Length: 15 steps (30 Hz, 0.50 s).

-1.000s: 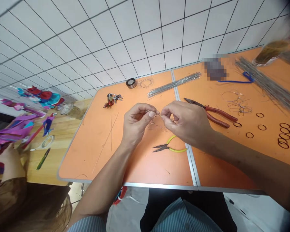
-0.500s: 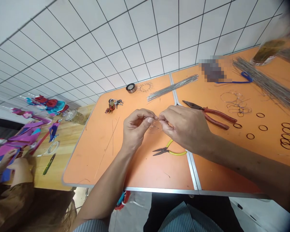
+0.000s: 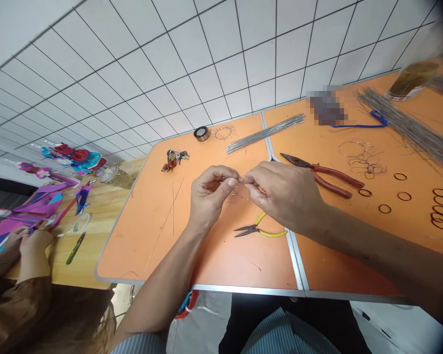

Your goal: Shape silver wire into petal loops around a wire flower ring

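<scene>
Fine wire (image 3: 241, 181) pinched in my left hand (image 3: 208, 197) and right hand (image 3: 286, 191), side by side, forearms (image 3: 172, 275) angling inward!

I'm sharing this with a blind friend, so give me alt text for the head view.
A person's left hand and right hand pinch thin wire above an orange table. Yellow-handled pliers lie nearer the wearer, red-handled pliers to the right, and a wire bundle beyond.

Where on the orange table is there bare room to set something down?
Between the keys, silver wires and left hand; also between the right forearm and the table's front edge. Crowded: beyond that forearm, with red pliers, dark rings and wire loops.
</scene>
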{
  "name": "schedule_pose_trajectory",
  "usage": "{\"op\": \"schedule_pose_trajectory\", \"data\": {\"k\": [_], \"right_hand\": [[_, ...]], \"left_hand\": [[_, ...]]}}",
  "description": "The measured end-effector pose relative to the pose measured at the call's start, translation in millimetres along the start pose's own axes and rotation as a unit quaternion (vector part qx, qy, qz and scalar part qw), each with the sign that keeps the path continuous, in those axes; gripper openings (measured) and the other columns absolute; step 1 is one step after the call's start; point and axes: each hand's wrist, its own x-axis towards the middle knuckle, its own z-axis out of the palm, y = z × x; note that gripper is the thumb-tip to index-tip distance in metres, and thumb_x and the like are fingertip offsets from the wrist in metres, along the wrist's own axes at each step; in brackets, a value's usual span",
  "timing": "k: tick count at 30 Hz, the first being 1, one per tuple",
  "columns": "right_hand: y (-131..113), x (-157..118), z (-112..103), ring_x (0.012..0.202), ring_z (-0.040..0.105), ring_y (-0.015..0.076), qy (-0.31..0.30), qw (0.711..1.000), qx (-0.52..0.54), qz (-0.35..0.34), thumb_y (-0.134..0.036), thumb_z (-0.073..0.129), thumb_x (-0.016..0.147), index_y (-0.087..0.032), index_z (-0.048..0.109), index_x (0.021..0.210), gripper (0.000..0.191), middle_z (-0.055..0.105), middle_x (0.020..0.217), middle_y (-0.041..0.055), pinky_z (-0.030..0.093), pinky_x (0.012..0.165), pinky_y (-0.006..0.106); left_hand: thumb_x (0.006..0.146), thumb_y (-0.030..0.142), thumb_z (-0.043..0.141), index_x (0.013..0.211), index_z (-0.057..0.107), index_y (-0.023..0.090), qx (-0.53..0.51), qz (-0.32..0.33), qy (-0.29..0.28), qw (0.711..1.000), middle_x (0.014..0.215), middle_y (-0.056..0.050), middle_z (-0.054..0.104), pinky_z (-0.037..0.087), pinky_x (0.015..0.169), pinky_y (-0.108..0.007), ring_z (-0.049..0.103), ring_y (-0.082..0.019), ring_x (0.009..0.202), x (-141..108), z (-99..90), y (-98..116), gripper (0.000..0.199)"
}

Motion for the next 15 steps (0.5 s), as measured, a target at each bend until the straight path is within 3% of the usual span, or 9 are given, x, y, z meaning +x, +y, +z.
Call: {"op": "schedule_pose_trajectory", "data": {"k": [7, 15], "right_hand": [[-2.9, 2.6, -2.1, 0.078, 0.067, 0.0179, -0.030, 0.995, 0.070, 0.066, -0.015, 0.064, 0.097, -0.021, 0.079, 0.093, 0.017, 0.081, 0.088, 0.0018, 0.029, 0.063, 0.034], [-3.1, 6.8, -3.9, 0.071, 0.059, 0.0159, -0.058, 0.977, 0.157, 0.133, -0.016, 0.071, 0.090, -0.022, 0.074, 0.084, 0.008, 0.074, 0.079, -0.0006, 0.035, 0.066, 0.033]], "left_hand": [[0.092, 0.036, 0.093, 0.096, 0.082, 0.026, -0.044, -0.007, 0.013, 0.999, 0.090, -0.002, 0.080, 0.060, 0.083, -0.030, 0.074, -0.016, 0.084, -1.9, 3.7, -0.8, 0.015], [0.088, 0.044, 0.096, 0.092, 0.080, 0.023, -0.045, -0.036, 0.024, 0.998, 0.086, -0.002, 0.076, 0.058, 0.076, -0.028, 0.069, -0.014, 0.076, -1.8, 8.3, -0.2, 0.026]]}}
